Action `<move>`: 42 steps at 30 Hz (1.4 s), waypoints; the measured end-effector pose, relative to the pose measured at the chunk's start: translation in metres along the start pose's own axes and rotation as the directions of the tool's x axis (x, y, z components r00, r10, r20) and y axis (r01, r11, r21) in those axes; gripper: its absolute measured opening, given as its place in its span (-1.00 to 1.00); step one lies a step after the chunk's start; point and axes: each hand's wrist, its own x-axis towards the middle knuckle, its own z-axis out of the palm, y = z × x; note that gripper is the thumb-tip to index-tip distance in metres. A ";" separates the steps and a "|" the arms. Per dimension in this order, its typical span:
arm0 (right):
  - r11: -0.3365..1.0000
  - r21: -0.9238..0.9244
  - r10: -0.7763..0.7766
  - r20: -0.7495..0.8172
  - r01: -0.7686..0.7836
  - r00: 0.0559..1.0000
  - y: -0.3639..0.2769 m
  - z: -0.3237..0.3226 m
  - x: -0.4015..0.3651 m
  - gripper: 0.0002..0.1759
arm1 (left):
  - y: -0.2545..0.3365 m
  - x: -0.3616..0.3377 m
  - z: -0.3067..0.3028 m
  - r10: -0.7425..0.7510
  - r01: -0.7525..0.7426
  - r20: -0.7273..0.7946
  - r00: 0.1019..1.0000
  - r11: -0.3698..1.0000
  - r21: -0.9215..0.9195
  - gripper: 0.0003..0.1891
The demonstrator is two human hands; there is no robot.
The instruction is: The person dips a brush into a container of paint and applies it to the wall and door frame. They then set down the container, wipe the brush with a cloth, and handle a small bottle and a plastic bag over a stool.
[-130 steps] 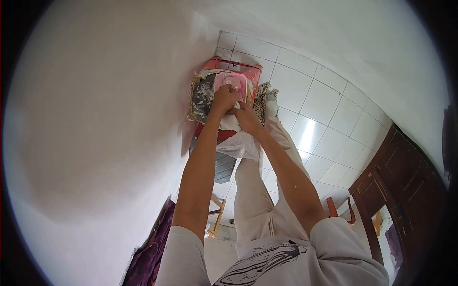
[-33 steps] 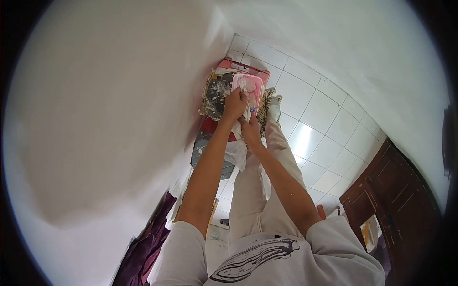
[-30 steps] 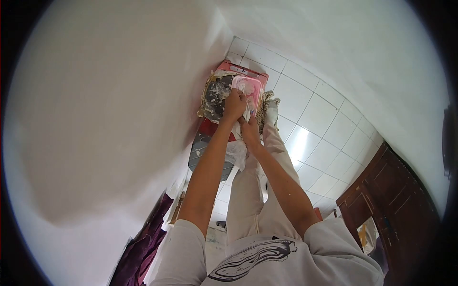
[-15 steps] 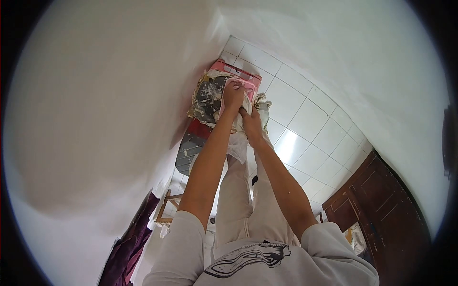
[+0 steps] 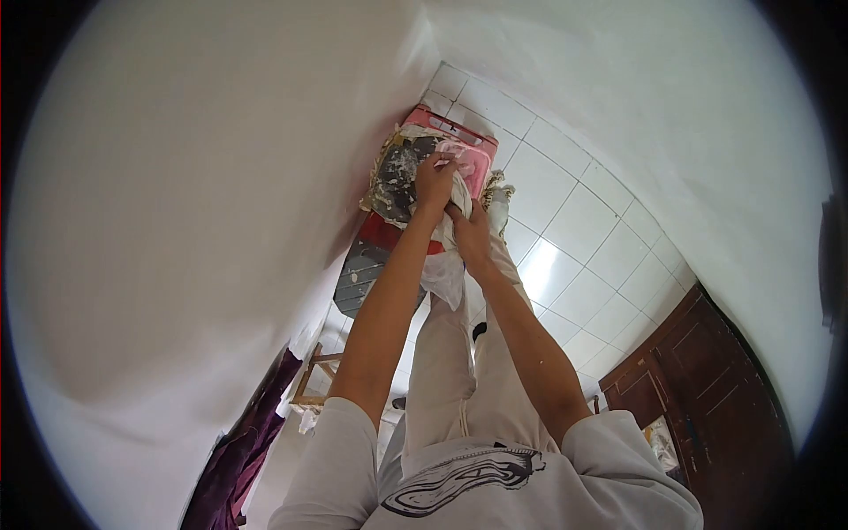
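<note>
My left hand [image 5: 434, 184] is over the near left part of a pink plastic container [image 5: 478, 162], its fingers bent and drawn together; what they pinch, if anything, is too small to tell. A soft white piece [image 5: 460, 196], like cloth or a bag, runs between my two hands along the container's near side. My right hand [image 5: 473, 237] is closed around its lower end. Left of the container lies a dark grey surface [image 5: 397, 174] spattered with white and edged with ragged pale material. Below my hands hangs a thin translucent plastic bag [image 5: 444, 279].
A red stool-like piece [image 5: 450, 125] stands behind the container, by the wall corner. Nearer are a grey ridged top [image 5: 364, 272] and a wooden frame [image 5: 309, 382]. White floor tiles [image 5: 565, 221] lie to the right, a dark wooden cabinet [image 5: 707, 389] beyond. Purple cloth [image 5: 243, 450] hangs lower left.
The view has shifted slightly, so the scene sits a little further right. My left hand has moved a little toward the container's near left, uncovering more of its pink inside. My right hand keeps its hold.
</note>
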 end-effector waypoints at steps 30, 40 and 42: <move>0.845 -0.247 -0.456 0.129 0.474 0.880 0.035 0.100 -0.003 -0.40 | -0.028 -0.010 -0.102 0.259 -0.260 -0.025 0.966 0.955 -0.145 -0.80; 0.939 -0.122 -0.294 0.197 0.321 0.935 0.038 0.053 -0.049 -0.56 | -0.029 -0.029 -0.088 0.160 -0.179 -0.210 0.964 0.981 -0.071 -0.73; 0.907 -0.139 -0.369 0.192 0.397 0.909 0.044 0.043 -0.056 -0.57 | -0.036 -0.037 -0.093 0.181 -0.192 -0.196 0.964 0.981 -0.038 -0.65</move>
